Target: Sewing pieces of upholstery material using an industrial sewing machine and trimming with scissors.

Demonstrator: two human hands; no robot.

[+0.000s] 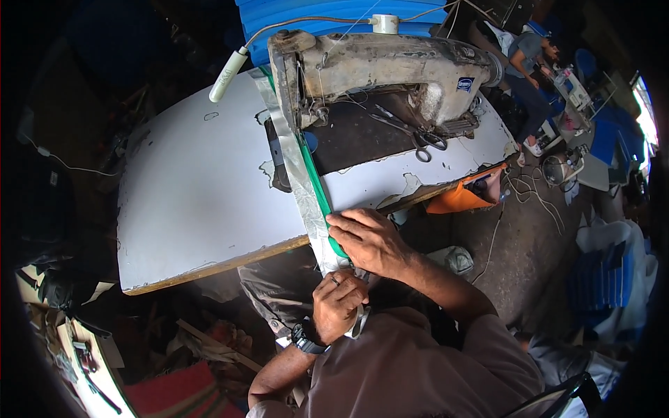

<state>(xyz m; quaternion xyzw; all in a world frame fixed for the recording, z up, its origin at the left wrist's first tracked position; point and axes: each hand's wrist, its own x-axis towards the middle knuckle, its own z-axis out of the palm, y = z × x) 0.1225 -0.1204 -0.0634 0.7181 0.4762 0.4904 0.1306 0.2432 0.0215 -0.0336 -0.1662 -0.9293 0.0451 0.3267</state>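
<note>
A long silvery-white strip [296,164] runs from under the head of an old, worn sewing machine [390,66] toward my body. Along its right edge lies a green band [318,182]. My right hand [373,244] is closed on the green band just off the table's front edge, fingertips pressed on it and thumb hidden. Below it, close to my shirt, my left hand [339,304], with a watch on the wrist, is closed in a fist around the strip's near end. A pale curled piece [358,322] shows beside that fist. The machine's needle area is partly hidden.
Scissors [411,132] lie on the dark machine bed, on the white table [202,188] with chipped edges. A white lamp tube [228,75] hangs at its left. An orange pouch [467,196] hangs under the front edge. Another person [526,66] sits at the far right. Cables lie on the floor.
</note>
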